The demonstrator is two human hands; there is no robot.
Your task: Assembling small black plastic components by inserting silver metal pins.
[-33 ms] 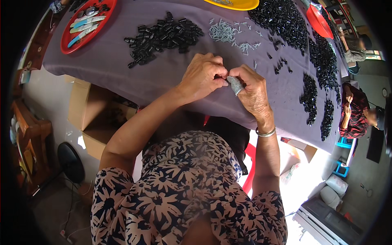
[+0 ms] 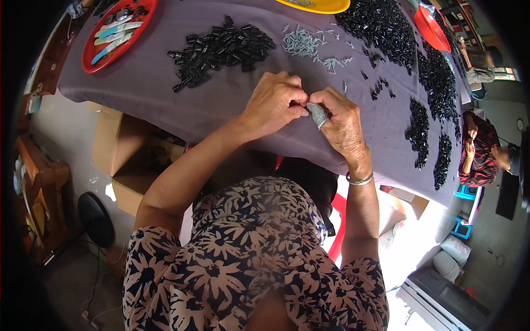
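Left hand [image 2: 276, 102]: was pinched closed, contents unclear
Right hand [image 2: 342, 119]: likewise
Pins [image 2: 301, 42]: lay beyond both, toward the surface's [image 2: 138, 91] far edge

Head-worn fisheye; faces down over torso [image 2: 248, 231] to hands [image 2: 276, 103] and table [image 2: 218, 110], close by.
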